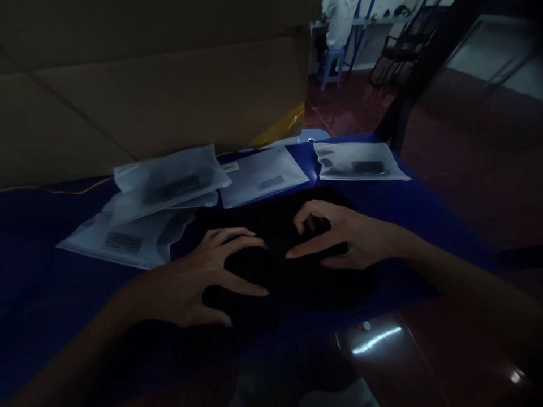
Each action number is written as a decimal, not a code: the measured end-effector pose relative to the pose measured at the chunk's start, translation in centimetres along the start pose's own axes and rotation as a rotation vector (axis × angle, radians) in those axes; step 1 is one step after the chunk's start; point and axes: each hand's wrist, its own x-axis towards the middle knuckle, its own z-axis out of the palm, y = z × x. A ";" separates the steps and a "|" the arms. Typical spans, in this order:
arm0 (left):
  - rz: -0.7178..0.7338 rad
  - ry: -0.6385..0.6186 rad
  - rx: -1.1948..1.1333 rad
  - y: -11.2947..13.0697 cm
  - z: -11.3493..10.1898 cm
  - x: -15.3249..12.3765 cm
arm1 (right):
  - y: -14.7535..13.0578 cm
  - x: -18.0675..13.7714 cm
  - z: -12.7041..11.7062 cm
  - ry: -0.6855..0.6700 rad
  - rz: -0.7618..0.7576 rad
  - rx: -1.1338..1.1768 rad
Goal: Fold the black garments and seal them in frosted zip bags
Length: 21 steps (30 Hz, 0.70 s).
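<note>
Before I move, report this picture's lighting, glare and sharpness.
Head view, lighting: dim overall, the black item so dark that almost no surface detail shows. Head view, glare: a bright streak on the floor. Head view, sharpness: print on the pale bags too soft to read; whether from motion or focus, I cannot tell.

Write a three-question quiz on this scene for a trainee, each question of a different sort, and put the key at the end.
1. Multiple choice: what colour is the item lying between the left hand and the right hand?
A) yellow
B) black
C) white

2. True or false: the left hand is clenched into a tight fist.

3. Fill in: beyond the right hand, a pouch lies on a ____ surface.

Key: 1. B; 2. False, its fingers are spread; 3. blue.
</note>
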 end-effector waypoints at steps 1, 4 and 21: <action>-0.002 -0.007 0.002 0.0 0.0 0.0 | 0.0 0.0 0.1 0.043 -0.036 0.026; -0.054 -0.006 -0.005 0.0 0.2 0.1 | 0.0 0.1 0.5 0.046 -0.095 0.068; -0.179 0.085 0.308 -0.1 2.1 0.7 | -0.3 0.3 0.2 0.066 0.410 0.034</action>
